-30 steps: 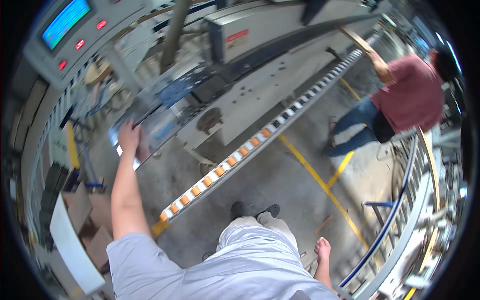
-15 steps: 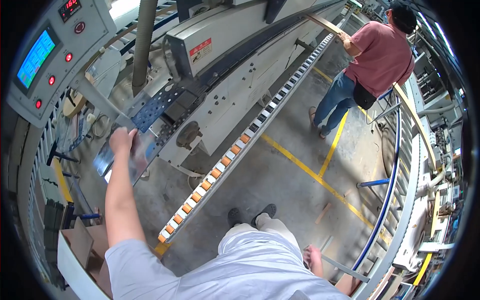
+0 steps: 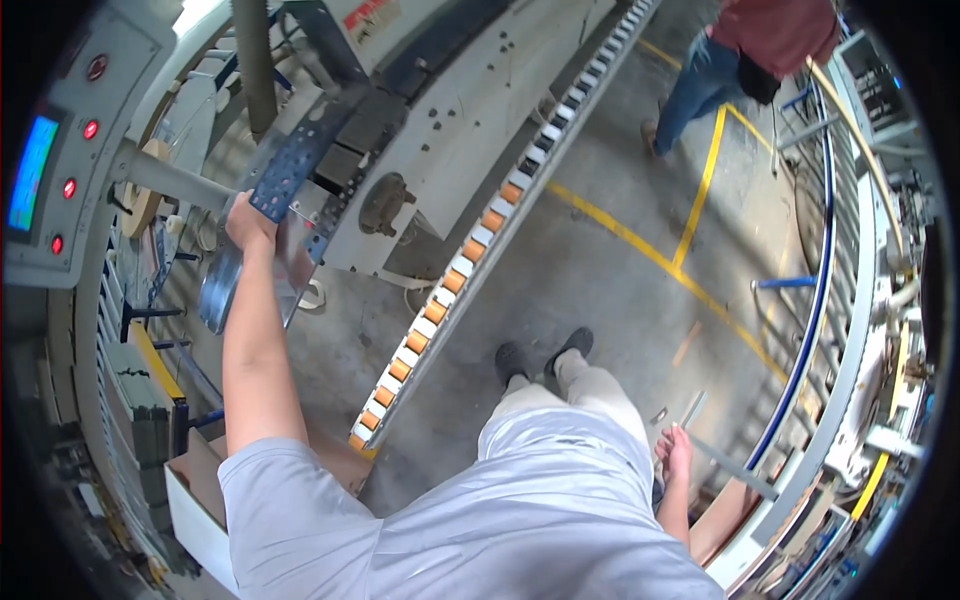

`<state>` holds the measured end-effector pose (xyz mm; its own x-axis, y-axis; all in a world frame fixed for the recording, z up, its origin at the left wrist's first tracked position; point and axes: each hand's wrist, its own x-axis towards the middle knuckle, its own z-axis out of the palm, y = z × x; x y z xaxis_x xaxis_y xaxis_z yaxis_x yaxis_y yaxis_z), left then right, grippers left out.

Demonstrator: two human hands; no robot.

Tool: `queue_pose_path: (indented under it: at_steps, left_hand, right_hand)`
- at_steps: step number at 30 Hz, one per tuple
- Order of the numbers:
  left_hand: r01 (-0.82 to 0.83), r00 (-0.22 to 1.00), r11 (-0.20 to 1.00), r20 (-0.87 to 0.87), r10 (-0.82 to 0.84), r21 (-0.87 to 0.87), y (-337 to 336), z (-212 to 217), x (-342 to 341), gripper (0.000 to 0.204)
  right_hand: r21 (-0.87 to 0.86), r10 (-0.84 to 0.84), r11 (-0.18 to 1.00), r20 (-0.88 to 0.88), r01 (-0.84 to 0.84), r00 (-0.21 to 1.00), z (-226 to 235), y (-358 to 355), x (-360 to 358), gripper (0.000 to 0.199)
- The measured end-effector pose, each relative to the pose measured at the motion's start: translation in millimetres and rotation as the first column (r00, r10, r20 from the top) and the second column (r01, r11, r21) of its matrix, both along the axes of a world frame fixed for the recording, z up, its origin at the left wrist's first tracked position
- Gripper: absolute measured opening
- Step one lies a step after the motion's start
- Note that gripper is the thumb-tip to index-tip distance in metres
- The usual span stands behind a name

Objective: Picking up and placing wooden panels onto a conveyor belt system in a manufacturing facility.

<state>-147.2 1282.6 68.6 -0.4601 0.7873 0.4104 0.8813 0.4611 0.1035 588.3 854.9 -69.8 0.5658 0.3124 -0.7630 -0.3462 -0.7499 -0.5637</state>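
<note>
My left hand (image 3: 250,222) reaches out to the machine's near end, its fingers curled beside the blue perforated plate (image 3: 292,165). What those fingers close on is hidden. Below that hand is a shiny metal panel (image 3: 222,290). The machine's grey control box (image 3: 75,150), with a lit screen and red lamps, stands to the left. My right hand (image 3: 676,455) hangs low at my right side, loosely bent and apparently holding nothing. A thin grey bar (image 3: 694,408) shows just beyond it; contact cannot be made out.
A narrow roller track (image 3: 470,250) with orange and dark rollers runs diagonally along the machine. A person in a red shirt (image 3: 775,35) stands at the far right. A blue-edged roller conveyor (image 3: 822,260) curves along the right. An open box (image 3: 195,520) sits at lower left.
The whole view has shifted, bringing the control box lower and left and the other person higher. My left hand stays at the machine's end, now nearer the perforated plate. My right hand appears higher.
</note>
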Motion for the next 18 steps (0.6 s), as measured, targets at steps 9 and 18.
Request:
queue_pose_path:
  at_steps: [9,18]
  left_hand:
    - [0.026,0.965,0.944,-0.238,-0.109,-0.33,-13.9,9.1,-14.2,0.03]
    - [0.039,0.998,0.987,-0.037,-0.045,-0.157,5.2,6.7,-2.0,0.079]
  right_hand:
    - [-0.158,0.512,0.858,0.176,-0.49,0.841,-52.5,-105.7,-5.5,0.034]
    - [-0.134,0.508,0.861,0.255,-0.491,0.823,-79.1,-138.5,-1.8,0.036]
